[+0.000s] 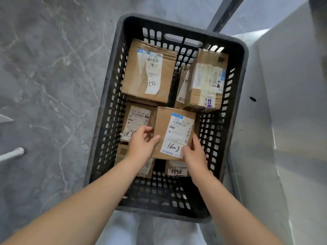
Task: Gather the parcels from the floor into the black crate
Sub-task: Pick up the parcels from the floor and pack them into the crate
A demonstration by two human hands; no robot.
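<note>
Here, head view, looking straight down. Both hands hold a small brown cardboard parcel (174, 131) low inside the black perforated plastic crate (159, 212), over the near half, above the parcels already lying there. Its left edge sits in the left hand (143, 144), fingers curled round it, thumb laid on top. The right hand (194, 156) clamps the near right corner, thumb on the label.

Handling, my guess: light, stiff-walled box, dry card giving good grip. Opposite edges are the place to take it, as now, not the taped label, which looks slicker. Corners could dent if dropped.

Looks: plain kraft card, flat top, white shipping label with blue header, barcodes, black handwritten number.

Round it: a larger box marked 50 (148, 71) far left, a heavily taped box (205, 82) far right, a labelled box (136, 121) under the left hand, a box marked 0056 (177, 171) nearest. Beside the crate, grey marbled floor (44, 68).
</note>
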